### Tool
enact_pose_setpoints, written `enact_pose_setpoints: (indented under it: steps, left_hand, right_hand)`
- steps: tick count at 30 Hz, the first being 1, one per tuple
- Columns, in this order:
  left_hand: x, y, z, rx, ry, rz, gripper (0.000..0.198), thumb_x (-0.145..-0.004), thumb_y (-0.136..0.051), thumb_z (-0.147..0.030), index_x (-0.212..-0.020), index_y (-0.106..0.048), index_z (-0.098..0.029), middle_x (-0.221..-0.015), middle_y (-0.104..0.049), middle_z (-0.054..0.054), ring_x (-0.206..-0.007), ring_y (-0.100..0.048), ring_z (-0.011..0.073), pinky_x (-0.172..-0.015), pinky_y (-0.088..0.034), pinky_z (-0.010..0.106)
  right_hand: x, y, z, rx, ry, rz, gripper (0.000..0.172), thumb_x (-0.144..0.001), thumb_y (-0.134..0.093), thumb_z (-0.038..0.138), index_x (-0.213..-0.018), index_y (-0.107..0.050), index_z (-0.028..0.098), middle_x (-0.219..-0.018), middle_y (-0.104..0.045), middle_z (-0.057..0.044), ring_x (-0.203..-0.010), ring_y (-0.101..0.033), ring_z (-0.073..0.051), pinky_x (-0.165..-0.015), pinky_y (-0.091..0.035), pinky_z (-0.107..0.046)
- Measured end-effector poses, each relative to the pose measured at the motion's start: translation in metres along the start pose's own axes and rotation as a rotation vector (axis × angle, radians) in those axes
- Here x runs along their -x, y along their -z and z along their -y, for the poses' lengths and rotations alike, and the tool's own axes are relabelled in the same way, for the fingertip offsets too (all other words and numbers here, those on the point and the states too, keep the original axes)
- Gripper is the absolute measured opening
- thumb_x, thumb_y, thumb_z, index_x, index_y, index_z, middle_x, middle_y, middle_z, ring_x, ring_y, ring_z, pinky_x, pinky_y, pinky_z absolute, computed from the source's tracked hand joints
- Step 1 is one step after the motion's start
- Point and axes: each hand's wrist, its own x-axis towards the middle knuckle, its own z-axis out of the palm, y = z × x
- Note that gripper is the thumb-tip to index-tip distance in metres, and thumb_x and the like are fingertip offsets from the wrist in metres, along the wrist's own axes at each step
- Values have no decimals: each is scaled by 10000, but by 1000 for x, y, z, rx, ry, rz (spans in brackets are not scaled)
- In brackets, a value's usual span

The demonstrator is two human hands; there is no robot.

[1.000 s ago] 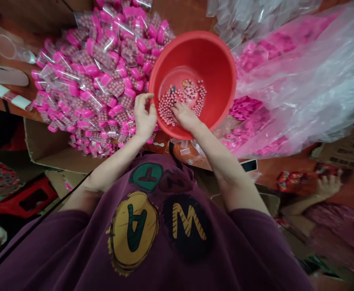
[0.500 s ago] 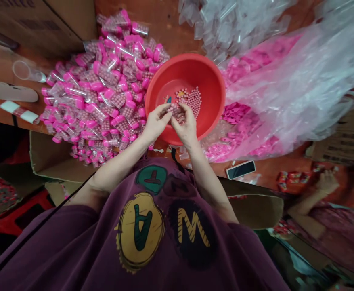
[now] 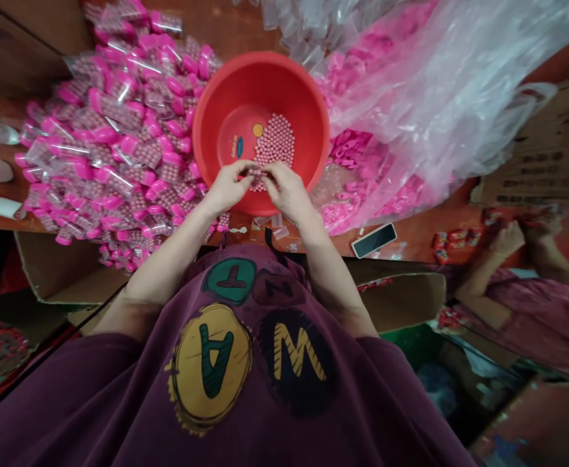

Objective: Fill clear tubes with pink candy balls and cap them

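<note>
A red plastic basin [image 3: 226, 84] sits on the wooden table with a heap of small pink beads [image 3: 277, 139] in its bottom. Over the basin's near rim my left hand [image 3: 228, 187] and my right hand [image 3: 287, 189] meet, fingertips pinched together on something small that I cannot make out. To the left lies a big pile of clear tubes with pink caps [image 3: 109, 143], filled with pink beads.
A large clear plastic bag [image 3: 435, 110] with pink caps inside spreads to the right. A phone [image 3: 374, 240] lies near the table edge. Another person's hands [image 3: 508, 237] work at far right by red packets. Cardboard boxes [image 3: 401, 298] stand below the table.
My right hand came up out of the beads and joined my left hand over the basin's near rim. The camera view shifted, moving the basin left in the picture.
</note>
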Motion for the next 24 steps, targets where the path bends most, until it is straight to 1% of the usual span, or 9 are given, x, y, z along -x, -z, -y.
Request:
enact_pose_setpoints:
  steps: [3,5,9,11,13,16,18,21,24]
  left_hand:
    - [3,11,5,-239,-118,89,266,-907,-615,-129,-1126,-762,-161,-1088,-773,76,-1041,-705,207,-1048,-575,407]
    - [3,16,7,-363,-174,159,265,-883,-600,-114,-1076,-770,-177,-1055,-762,79,-1060,-693,236,-1071,-559,435]
    - [0,12,12,-459,-186,223,290,-864,-582,-94,-1077,-760,-177,-1058,-746,89,-1074,-681,255,-1081,-552,455]
    - [-1,6,15,-400,-105,154,287,-886,-590,-106,-1119,-747,-165,-1079,-743,85,-1070,-684,240,-1082,-557,447]
    - [-2,0,17,-240,27,62,278,-901,-603,-106,-1143,-734,-145,-1067,-742,81,-1015,-699,214,-1049,-580,425]
    - [-4,-12,17,25,158,49,282,-896,-612,-61,-1146,-730,-117,-1011,-755,74,-903,-718,173,-999,-607,407]
    - [-4,-22,15,119,157,110,277,-882,-628,-35,-1122,-743,-111,-993,-773,71,-878,-726,159,-1008,-609,416]
    - [-7,-43,11,231,114,179,260,-875,-649,-40,-1100,-753,-116,-1048,-801,83,-961,-750,170,-1047,-608,425]
    - [-7,-61,5,234,71,109,320,-861,-636,-22,-1144,-740,-129,-1169,-805,94,-1098,-749,173,-1111,-582,409]
  right_hand:
    - [6,-9,0,-53,-46,73,132,-1047,-550,236,-1136,-645,214,-1125,-733,-83,-994,-661,-204,-935,-564,-374]
    - [9,-14,-1,-66,-107,124,81,-1006,-576,207,-1071,-625,211,-1022,-718,-57,-907,-643,-191,-864,-550,-354]
    - [14,-19,-13,-82,-208,186,23,-978,-597,231,-999,-601,222,-838,-653,-2,-757,-594,-175,-786,-541,-352]
    - [16,-19,-23,-93,-214,85,86,-999,-594,287,-1046,-615,218,-956,-691,-44,-865,-638,-199,-884,-576,-397]
    - [18,-19,-31,-89,-213,-58,228,-998,-626,357,-1171,-625,209,-1209,-692,-116,-1041,-658,-233,-1026,-578,-465]
    - [22,-13,-33,-146,-230,-129,452,-981,-670,433,-1378,-580,237,-1412,-627,-134,-1042,-665,-224,-1051,-601,-504]
    - [26,-7,-25,-190,-224,-103,427,-999,-653,470,-1366,-608,257,-1331,-669,-101,-974,-670,-204,-992,-632,-480]
    - [38,7,-15,-181,-208,-121,299,-1024,-618,469,-1223,-685,255,-1144,-716,-60,-930,-671,-189,-933,-638,-433]
    - [57,27,-25,-149,-270,-310,296,-1029,-603,478,-1217,-672,259,-1091,-708,-42,-861,-661,-169,-870,-633,-403]
